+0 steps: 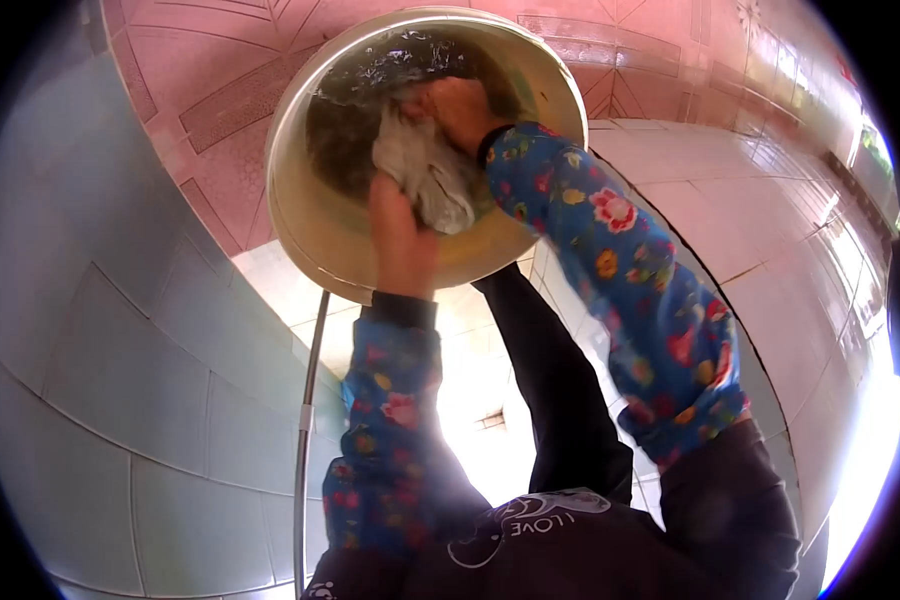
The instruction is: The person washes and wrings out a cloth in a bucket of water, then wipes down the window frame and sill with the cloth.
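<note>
A round cream basin (300, 235) holds dark, murky water with glints on its surface. Over the water, inside the rim, is a wet, bunched, pale cloth (425, 180). My left hand (402, 228) reaches in from the near side, closed at the cloth's lower left edge and somewhat blurred. From the right, my right hand (455, 112) is closed on the cloth's upper end, close to the water. Floral blue sleeves cover both forearms.
Pink patterned tiles (230, 100) lie behind the basin. Blue-grey tiles (120, 340) rise at the left, and a pale tiled surface (760, 200) stretches along the right. A thin metal pole (312, 400) stands below the basin's left side, near my left sleeve.
</note>
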### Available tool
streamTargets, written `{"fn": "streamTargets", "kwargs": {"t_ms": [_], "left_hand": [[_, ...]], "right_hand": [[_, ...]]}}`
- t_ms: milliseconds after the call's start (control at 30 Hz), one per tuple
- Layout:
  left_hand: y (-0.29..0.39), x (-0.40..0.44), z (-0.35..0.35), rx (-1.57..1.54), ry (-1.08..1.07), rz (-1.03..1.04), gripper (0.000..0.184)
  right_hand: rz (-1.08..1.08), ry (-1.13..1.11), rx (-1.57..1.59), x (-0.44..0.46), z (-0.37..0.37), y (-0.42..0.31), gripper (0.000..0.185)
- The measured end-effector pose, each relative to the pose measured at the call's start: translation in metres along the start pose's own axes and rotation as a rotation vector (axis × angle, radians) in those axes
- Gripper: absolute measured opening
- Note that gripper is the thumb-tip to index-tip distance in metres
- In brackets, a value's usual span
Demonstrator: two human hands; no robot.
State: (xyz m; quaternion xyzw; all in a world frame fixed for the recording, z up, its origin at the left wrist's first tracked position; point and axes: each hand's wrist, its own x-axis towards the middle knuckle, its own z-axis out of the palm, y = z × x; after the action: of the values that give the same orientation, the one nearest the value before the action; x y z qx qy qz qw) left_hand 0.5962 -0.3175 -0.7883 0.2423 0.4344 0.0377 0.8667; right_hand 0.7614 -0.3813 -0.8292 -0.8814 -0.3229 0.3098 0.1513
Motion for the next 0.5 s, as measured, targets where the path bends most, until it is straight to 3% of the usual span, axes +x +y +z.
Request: {"fn": "streamTargets", "kwargs": {"t_ms": [33,100,200,233,333,367,433,500], "left_hand": [[-0.003,0.001,-0.003,-0.005,0.027,0.001,0.037],[0.015,0.002,-0.015,-0.197,0.239,-0.247,0.044],[0.031,-0.006,-0.003,0.088,0.454,-0.254,0.054],[0.030,-0.006,0.001,0.140,0.448,-0.218,0.055],[0.025,0.000,0.005,0.204,0.358,-0.129,0.058],[0.021,0.001,0.000,0.167,0.280,-0.118,0.060],[0.020,0.002,-0.001,0.123,0.214,-0.141,0.060],[0.028,-0.002,0.000,0.115,0.239,-0.227,0.057]], "right_hand": [[0.086,-0.001,-0.052,0.006,0.009,0.008,0.035],[0.151,-0.027,-0.222,0.013,0.021,0.022,0.031],[0.341,0.260,0.482,-0.010,0.032,0.004,0.046],[0.130,0.316,0.484,-0.029,0.033,-0.009,0.058],[0.115,0.121,0.261,-0.038,0.045,0.000,0.051],[0.132,0.179,0.289,-0.031,0.062,0.016,0.041],[0.030,-0.044,0.083,-0.015,0.076,0.035,0.034],[0.025,0.078,0.451,-0.030,0.070,0.018,0.029]]}}
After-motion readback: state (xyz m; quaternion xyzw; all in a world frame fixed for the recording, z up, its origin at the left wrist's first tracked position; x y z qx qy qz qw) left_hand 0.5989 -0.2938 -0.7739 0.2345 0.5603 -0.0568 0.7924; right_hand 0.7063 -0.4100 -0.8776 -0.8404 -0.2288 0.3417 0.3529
